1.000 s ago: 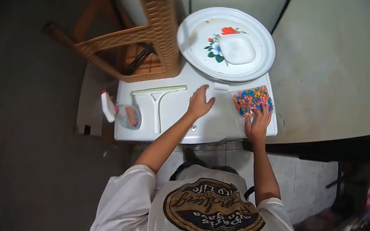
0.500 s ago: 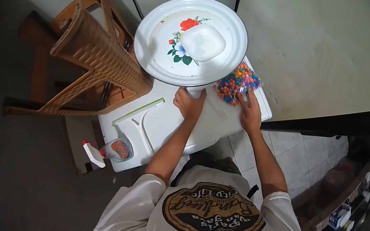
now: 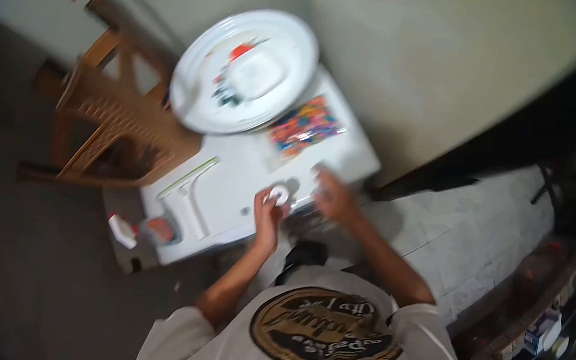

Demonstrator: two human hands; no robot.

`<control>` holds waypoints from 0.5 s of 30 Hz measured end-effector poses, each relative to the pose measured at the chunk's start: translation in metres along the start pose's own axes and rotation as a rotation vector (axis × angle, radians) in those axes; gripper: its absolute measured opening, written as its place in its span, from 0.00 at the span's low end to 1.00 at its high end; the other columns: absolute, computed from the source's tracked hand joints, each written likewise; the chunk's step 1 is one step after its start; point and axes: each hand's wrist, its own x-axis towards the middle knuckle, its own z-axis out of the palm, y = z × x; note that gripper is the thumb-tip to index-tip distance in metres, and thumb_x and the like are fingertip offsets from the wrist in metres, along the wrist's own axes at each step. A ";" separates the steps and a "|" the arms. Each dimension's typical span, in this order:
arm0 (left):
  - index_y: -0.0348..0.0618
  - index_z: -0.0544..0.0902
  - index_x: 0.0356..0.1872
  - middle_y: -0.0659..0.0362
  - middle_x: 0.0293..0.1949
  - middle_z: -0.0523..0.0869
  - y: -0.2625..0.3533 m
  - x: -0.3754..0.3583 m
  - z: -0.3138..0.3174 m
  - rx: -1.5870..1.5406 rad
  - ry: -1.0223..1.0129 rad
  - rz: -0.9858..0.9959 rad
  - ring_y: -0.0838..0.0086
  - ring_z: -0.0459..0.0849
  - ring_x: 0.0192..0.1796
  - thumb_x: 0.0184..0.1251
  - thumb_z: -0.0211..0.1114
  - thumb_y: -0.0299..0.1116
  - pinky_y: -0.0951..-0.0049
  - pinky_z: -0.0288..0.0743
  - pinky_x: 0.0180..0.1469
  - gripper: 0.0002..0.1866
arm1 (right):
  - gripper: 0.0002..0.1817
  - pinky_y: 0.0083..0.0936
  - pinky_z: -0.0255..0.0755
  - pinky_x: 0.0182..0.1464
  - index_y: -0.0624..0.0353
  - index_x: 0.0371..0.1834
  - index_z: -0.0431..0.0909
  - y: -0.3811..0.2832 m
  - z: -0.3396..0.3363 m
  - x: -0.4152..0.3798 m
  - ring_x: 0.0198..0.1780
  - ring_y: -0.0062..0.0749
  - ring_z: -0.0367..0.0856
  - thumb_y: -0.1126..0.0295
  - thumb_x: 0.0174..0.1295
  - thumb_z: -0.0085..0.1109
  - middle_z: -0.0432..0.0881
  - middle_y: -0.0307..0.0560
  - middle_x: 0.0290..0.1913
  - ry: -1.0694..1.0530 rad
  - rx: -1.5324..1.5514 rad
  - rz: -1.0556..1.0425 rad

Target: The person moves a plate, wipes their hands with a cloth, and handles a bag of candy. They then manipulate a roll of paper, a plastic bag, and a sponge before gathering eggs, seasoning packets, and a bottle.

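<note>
The picture is blurred by motion. My left hand is at the near edge of the small white table, fingers closed around a small white round object. Just to its right, my right hand hovers over the table's near right corner, too smeared to show its fingers. A clear bag of coloured beads lies farther back on the table, apart from both hands. Behind it sits a large white round tray with a flower print, and a small white dish rests on it.
A white squeegee and a spray bottle lie at the table's left end. A brown wicker chair stands tipped to the left. A pale larger tabletop adjoins on the right, and cluttered shelves line the far right.
Both hands have drawn back from the bead bag and tray toward the table's near edge. My left hand now holds a small white round object. The view has swung and blurred.
</note>
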 end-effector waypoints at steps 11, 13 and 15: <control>0.49 0.68 0.43 0.62 0.36 0.77 -0.096 -0.101 0.299 -0.131 -0.931 -0.707 0.79 0.77 0.32 0.66 0.47 0.48 0.78 0.74 0.34 0.15 | 0.26 0.33 0.62 0.50 0.61 0.54 0.66 -0.039 -0.254 -0.197 0.47 0.45 0.70 0.63 0.52 0.57 0.73 0.51 0.48 0.359 -0.260 0.101; 0.48 0.69 0.43 0.62 0.33 0.77 -0.081 -0.132 0.360 0.206 -0.984 -0.645 0.80 0.78 0.33 0.63 0.48 0.53 0.78 0.74 0.33 0.19 | 0.26 0.34 0.63 0.48 0.60 0.52 0.66 -0.048 -0.293 -0.224 0.44 0.46 0.70 0.62 0.51 0.57 0.74 0.52 0.44 0.472 -0.282 0.101; 0.49 0.67 0.44 0.61 0.34 0.78 -0.092 -0.142 0.398 0.278 -1.109 -0.665 0.78 0.79 0.32 0.64 0.48 0.51 0.78 0.75 0.30 0.18 | 0.25 0.34 0.63 0.49 0.60 0.51 0.68 -0.052 -0.324 -0.250 0.45 0.45 0.70 0.62 0.50 0.58 0.74 0.52 0.43 0.582 -0.324 0.203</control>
